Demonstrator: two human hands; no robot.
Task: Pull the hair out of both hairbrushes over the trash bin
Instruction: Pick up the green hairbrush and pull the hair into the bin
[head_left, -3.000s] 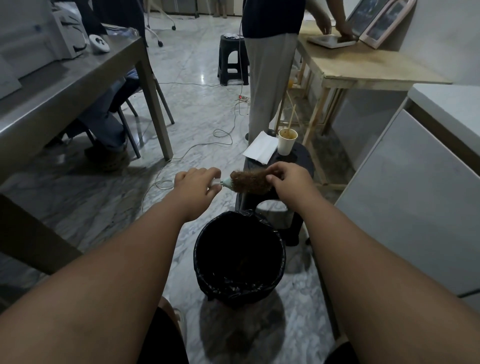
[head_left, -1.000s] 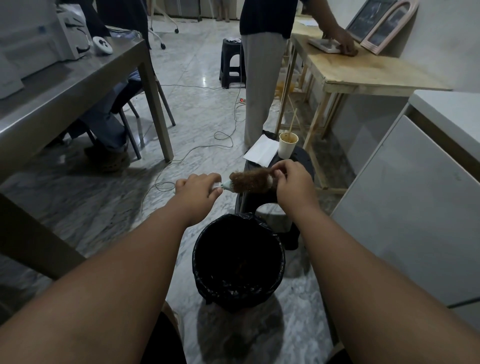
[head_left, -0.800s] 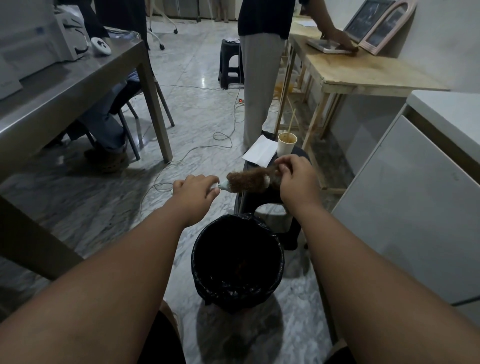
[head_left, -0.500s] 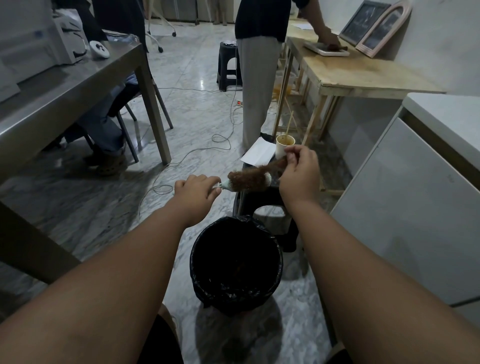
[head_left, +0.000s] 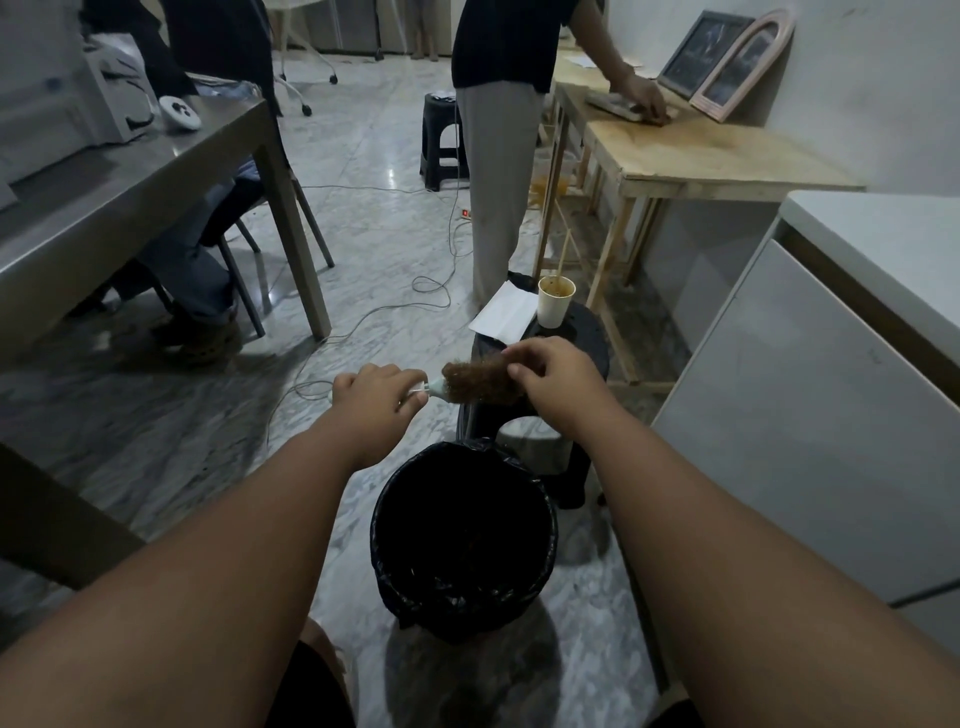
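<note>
Left hand (head_left: 376, 397) is wrapped round the brush (head_left: 435, 387) handle, holding it just past the bin (head_left: 465, 535) rim, while the right hand (head_left: 553, 382) pinches the brown hair (head_left: 478, 382) wad, which looks light, soft and tangly, so I'd grab low near the bristles.

Dim, flat indoor light, mostly from overhead and far ahead of me: one pale glare patch shines on the marble floor (head_left: 393, 174). My forearms (head_left: 234, 571) come out dark. The trash bin (head_left: 462, 525) is pure black inside, its soft shadow falling toward me. The hair (head_left: 478, 382) on the hairbrush (head_left: 434, 388) looks slightly smeared. Straight lines bow near the frame's edges.
</note>
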